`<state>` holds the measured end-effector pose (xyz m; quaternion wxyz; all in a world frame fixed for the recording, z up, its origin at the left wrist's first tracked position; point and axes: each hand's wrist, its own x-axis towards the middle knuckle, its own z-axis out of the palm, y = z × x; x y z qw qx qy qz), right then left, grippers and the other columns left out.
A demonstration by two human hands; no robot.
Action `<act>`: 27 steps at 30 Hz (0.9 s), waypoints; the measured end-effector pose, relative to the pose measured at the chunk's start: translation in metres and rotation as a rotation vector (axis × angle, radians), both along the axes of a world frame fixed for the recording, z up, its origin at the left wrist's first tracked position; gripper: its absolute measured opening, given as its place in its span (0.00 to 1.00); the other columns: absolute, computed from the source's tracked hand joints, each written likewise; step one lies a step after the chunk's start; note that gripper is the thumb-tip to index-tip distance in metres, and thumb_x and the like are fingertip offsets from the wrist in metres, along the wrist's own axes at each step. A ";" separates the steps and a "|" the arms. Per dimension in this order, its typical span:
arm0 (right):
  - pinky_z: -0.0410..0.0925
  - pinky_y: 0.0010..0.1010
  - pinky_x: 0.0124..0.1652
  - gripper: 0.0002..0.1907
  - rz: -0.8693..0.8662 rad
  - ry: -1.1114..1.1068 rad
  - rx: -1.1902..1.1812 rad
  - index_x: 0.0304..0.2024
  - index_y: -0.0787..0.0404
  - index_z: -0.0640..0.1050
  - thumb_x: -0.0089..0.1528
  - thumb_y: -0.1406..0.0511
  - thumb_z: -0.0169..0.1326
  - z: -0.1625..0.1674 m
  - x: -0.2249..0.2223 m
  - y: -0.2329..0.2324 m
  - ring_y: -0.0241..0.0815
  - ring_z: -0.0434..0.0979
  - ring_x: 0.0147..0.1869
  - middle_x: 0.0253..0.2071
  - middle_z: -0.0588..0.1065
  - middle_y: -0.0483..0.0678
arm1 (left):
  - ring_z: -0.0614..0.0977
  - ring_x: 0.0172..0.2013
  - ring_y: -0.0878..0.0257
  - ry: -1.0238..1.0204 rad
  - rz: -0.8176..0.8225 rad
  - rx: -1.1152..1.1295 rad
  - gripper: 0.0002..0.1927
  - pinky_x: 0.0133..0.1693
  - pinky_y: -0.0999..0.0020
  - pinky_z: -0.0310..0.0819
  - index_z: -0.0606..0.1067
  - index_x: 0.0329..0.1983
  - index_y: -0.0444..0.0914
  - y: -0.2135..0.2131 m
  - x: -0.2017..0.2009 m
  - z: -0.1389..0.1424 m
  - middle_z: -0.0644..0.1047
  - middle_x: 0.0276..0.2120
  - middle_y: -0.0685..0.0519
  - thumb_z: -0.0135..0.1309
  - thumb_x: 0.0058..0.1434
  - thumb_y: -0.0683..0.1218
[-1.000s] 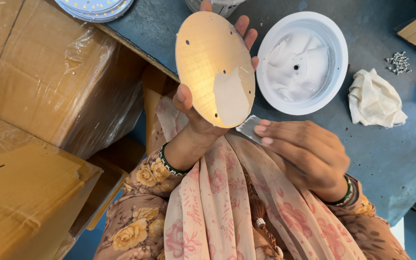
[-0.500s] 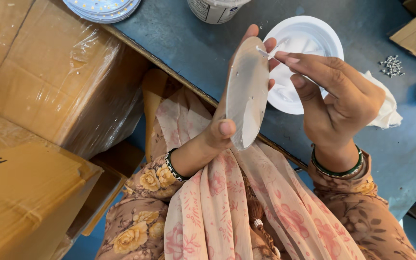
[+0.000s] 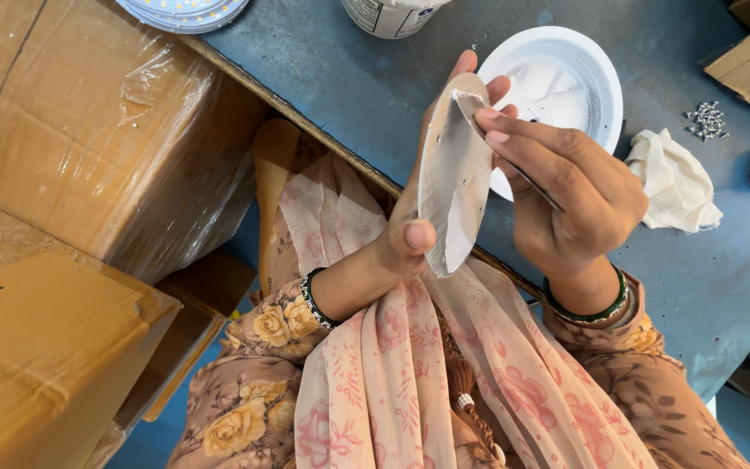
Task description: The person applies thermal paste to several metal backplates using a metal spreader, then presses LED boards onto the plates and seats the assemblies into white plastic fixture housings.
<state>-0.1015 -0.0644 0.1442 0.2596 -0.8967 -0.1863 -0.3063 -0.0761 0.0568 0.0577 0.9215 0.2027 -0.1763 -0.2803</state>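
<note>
On the blue table (image 3: 323,95) the white round housing (image 3: 596,65) waits empty in the upper right, while my left hand (image 3: 410,234) grips the round disc (image 3: 453,174) edge-on at centre and my right hand (image 3: 566,191) pinches its film, only partly peeled.

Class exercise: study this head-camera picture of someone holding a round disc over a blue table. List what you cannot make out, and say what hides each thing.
1. Far face of the disc: it is turned nearly edge-on in the head view.
2. Left hand fingers: mostly behind the disc.
3. What the right hand pinches at the disc's top: too thin to tell.
4. White housing: lower rim behind the right hand.
5. Container: cut by the top edge.
6. Small metal parts: too small to identify.
</note>
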 end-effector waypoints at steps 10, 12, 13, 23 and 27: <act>0.76 0.28 0.40 0.12 -0.038 0.050 -0.020 0.48 0.69 0.80 0.63 0.79 0.65 -0.010 -0.021 0.008 0.47 0.85 0.46 0.47 0.81 0.56 | 0.59 0.70 0.57 0.061 -0.022 -0.004 0.78 0.75 0.59 0.51 0.36 0.85 0.46 0.002 0.002 -0.003 0.54 0.73 0.49 0.68 0.41 0.75; 0.76 0.28 0.40 0.13 -0.031 0.053 -0.039 0.47 0.69 0.80 0.61 0.80 0.64 -0.010 -0.026 0.012 0.48 0.85 0.46 0.47 0.81 0.57 | 0.59 0.70 0.58 0.068 -0.032 -0.012 0.78 0.74 0.61 0.54 0.35 0.84 0.47 0.003 0.004 -0.007 0.54 0.73 0.50 0.70 0.40 0.73; 0.76 0.29 0.40 0.13 -0.023 0.050 -0.051 0.47 0.69 0.79 0.60 0.80 0.63 -0.010 -0.027 0.013 0.49 0.85 0.46 0.47 0.81 0.57 | 0.59 0.70 0.58 0.070 -0.035 -0.017 0.78 0.73 0.62 0.56 0.35 0.83 0.48 0.004 0.004 -0.009 0.54 0.73 0.50 0.71 0.40 0.73; 0.75 0.29 0.39 0.06 -0.069 -0.011 0.137 0.46 0.74 0.77 0.66 0.81 0.53 -0.004 -0.016 -0.029 0.49 0.86 0.47 0.43 0.80 0.57 | 0.66 0.67 0.55 0.169 0.121 -0.166 0.62 0.64 0.63 0.70 0.43 0.82 0.49 0.020 0.033 -0.032 0.61 0.70 0.48 0.64 0.53 0.70; 0.72 0.34 0.40 0.08 -0.060 -0.055 -0.075 0.50 0.73 0.79 0.69 0.78 0.54 0.009 0.035 -0.081 0.51 0.81 0.45 0.48 0.80 0.58 | 0.66 0.67 0.53 0.195 0.183 -0.090 0.59 0.62 0.58 0.72 0.44 0.81 0.53 0.036 0.040 -0.042 0.61 0.72 0.48 0.61 0.55 0.72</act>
